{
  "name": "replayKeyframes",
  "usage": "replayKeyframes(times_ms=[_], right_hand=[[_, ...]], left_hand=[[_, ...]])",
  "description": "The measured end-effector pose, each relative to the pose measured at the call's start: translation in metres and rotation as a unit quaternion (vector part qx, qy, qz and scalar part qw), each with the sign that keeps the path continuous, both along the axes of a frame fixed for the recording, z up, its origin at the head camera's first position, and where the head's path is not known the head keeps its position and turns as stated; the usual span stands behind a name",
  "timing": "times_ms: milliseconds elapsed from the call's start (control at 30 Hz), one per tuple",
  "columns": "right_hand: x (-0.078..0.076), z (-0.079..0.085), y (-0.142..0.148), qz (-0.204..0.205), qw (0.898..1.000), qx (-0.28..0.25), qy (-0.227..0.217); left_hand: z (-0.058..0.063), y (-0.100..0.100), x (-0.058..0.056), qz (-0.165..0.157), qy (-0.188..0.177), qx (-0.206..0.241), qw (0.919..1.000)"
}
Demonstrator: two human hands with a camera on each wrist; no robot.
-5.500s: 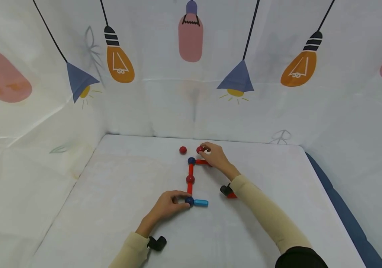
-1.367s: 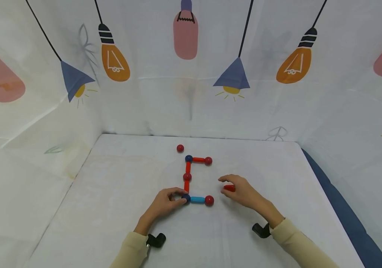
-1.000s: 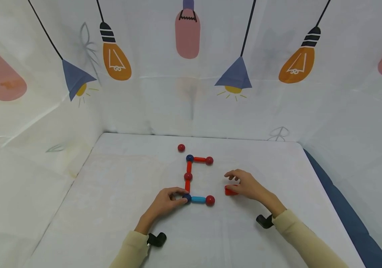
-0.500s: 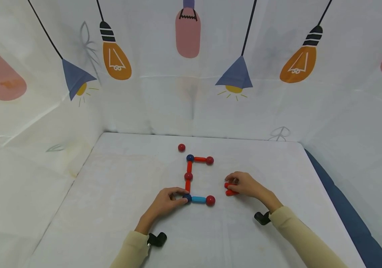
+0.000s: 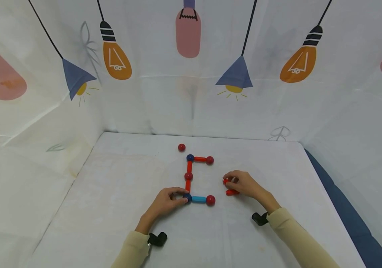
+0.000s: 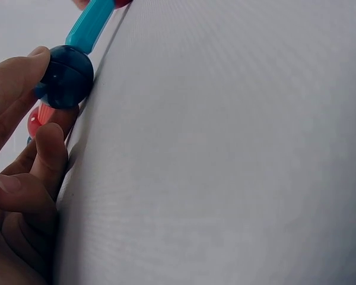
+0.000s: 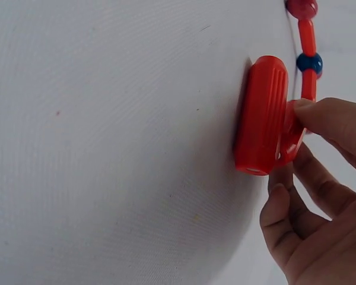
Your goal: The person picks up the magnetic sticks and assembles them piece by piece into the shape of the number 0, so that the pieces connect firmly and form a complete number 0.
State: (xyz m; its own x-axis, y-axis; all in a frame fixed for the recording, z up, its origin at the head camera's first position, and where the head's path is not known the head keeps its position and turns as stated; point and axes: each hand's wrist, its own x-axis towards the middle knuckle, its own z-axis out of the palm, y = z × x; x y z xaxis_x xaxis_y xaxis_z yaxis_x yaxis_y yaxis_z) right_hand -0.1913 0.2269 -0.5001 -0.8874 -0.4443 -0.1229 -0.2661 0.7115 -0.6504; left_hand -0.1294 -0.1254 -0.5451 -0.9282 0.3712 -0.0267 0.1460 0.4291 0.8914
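My left hand pinches a dark blue ball at the near corner of a chain of balls and magnetic rods. From that ball a light blue rod runs right to a red ball. Red rods lead away from it through a middle red ball to a second blue ball, then right to another red ball. Right of the chain, my right hand pinches a red magnetic rod between thumb and fingers. Another red rod lies just beside it on the table.
A loose red ball sits beyond the far blue ball. The white table meets a lamp-patterned sheet at its back edge. Dark blue fabric shows along the right side.
The red ball my right hand held at the back now ends the light blue rod. That hand came to the two red rods and has shifted one slightly away from the other; my left hand stays put.
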Motion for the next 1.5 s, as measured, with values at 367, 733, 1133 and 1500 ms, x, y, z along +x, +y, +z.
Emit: replayKeyframes(times_ms=[367, 733, 1133, 1500], right_hand=[[0.002, 0.001, -0.007, -0.03, 0.998, -0.054, 0.022], [0.018, -0.005, -0.025, -0.061, 0.991, -0.119, 0.028], [0.025, -0.013, -0.039, -0.07, 0.985, -0.157, -0.001], [0.022, -0.016, -0.044, -0.089, 0.981, -0.174, -0.007]], left_hand=[[0.002, 0.001, 0.0, 0.007, -0.007, -0.004, 0.9999], [-0.001, 0.002, 0.004, 0.015, 0.0, -0.001, 0.9999], [-0.002, 0.001, 0.002, 0.014, -0.016, -0.02, 0.9996], [0.001, 0.002, 0.001, 0.015, -0.018, -0.02, 0.9995]])
